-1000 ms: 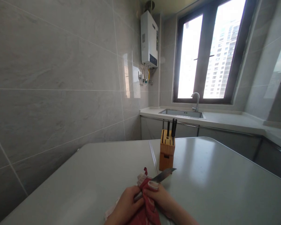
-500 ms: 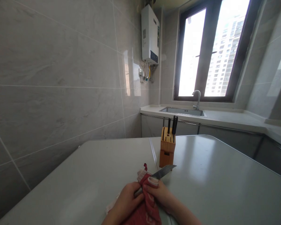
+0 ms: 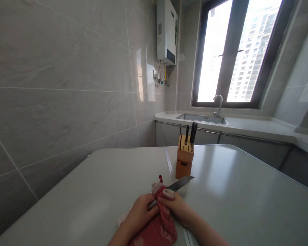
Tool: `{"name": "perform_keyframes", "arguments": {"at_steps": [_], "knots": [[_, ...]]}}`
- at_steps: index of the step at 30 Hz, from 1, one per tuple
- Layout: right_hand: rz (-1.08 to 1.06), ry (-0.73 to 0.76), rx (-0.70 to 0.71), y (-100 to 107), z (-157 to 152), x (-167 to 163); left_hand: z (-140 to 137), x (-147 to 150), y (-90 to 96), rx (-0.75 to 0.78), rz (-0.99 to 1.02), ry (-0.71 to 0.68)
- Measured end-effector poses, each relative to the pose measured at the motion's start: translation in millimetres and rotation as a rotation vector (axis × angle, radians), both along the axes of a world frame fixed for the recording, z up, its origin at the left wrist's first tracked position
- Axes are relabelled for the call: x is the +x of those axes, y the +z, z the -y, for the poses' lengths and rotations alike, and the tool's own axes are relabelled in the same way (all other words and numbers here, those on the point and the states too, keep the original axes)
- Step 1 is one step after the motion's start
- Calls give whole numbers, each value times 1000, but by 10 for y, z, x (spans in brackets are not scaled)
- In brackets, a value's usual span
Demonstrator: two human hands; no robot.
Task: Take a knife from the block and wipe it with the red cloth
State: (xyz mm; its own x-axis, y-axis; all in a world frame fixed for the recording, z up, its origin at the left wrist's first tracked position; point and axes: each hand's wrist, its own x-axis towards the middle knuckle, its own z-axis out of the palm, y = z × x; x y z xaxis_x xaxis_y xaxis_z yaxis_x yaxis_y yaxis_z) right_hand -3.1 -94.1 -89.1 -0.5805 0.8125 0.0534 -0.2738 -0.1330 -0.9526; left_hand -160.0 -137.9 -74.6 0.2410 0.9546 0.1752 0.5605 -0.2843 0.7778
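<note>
The left hand (image 3: pixel 141 212) grips a grey metal knife (image 3: pixel 181 183); the right hand (image 3: pixel 179 207) clenches red-and-white cloth (image 3: pixel 156 233) around its blade. The knife is before, not in, the tan wooden knife block (image 3: pixel 184 159).

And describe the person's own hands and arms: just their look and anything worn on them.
The left hand and right hand are ungloved. The left forearm and right forearm are bare as far as the picture shows, with no sleeve, watch, bracelet or marking visible. Some fingers are hidden, so I can't rule out rings.
</note>
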Motion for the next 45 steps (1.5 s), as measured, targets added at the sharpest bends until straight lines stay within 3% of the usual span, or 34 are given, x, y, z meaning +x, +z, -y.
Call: {"name": "perform_keyframes", "arguments": {"at_steps": [26, 45], "knots": [[36, -61, 74, 21, 3, -2, -6, 12, 29, 0, 26, -17], [38, -74, 48, 64, 28, -8, -12, 13, 31, -3, -13, 14]]}}
